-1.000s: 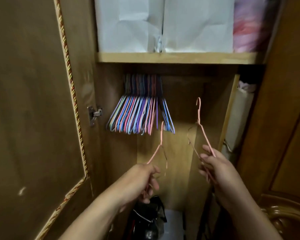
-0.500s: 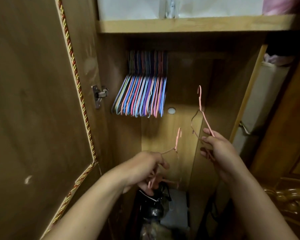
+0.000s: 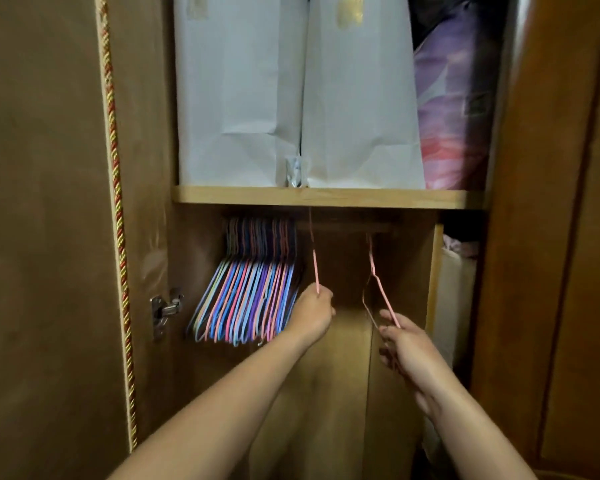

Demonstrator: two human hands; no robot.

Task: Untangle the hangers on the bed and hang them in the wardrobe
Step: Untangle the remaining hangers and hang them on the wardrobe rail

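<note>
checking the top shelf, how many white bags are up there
2. One white bag stands on the left of the shelf, the other white bag right beside it, touching. More may be hidden behind them.

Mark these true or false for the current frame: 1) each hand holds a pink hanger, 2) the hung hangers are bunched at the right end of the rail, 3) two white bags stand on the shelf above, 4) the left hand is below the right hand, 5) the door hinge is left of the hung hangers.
1) True: the left hand grips one pink hanger and the right hand grips another pink hanger.
2) False: the bunch of coloured hangers hangs at the left end.
3) True: two white bags stand on the shelf.
4) False: the left hand is the higher one.
5) True: the hinge is left of the bunch.
</note>
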